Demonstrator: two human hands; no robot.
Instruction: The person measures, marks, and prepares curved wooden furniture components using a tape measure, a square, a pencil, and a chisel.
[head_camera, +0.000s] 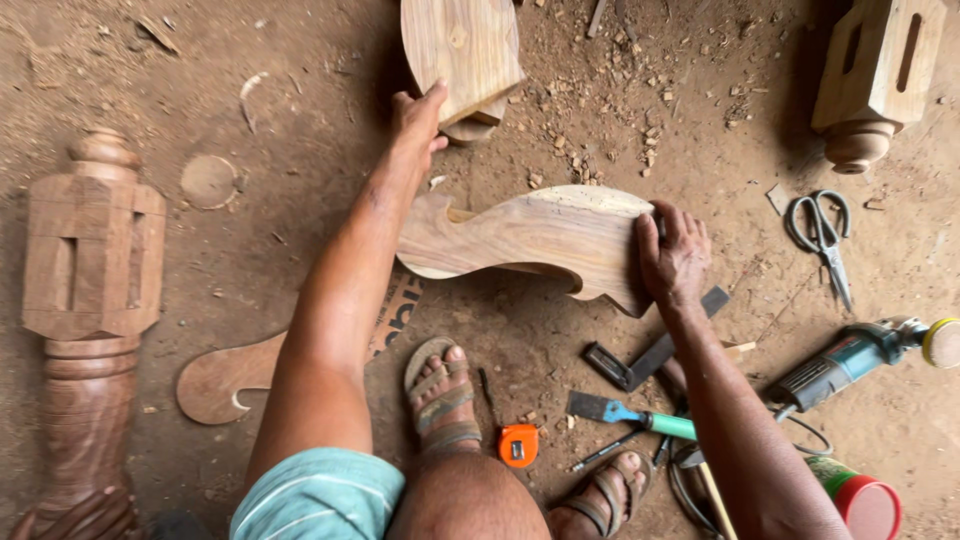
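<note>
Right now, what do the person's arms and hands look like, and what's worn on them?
Both arms are bare to the shoulder side of the view, with no sleeves, gloves, watch or rings visible. The left hand and right hand look dusty from the workshop.
</note>
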